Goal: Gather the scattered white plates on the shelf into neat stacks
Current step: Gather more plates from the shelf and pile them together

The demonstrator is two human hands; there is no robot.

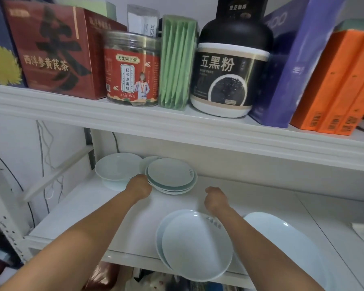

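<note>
Halfway: left hand [139, 186] seemingly grips the back-edge stack of round white ceramic plates [170, 178], right hand [215, 199], fingers curled, holds nothing; front-edge plate pair [195, 244] waits.

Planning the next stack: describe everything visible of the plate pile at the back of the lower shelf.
The plate pile is several shallow, glossy white plates, ceramic-looking, lying flat, slightly offset, on the lower shelf. The top one bears a small grey mark near its right rim. The left hand touches its left edge; fingers hidden.
</note>
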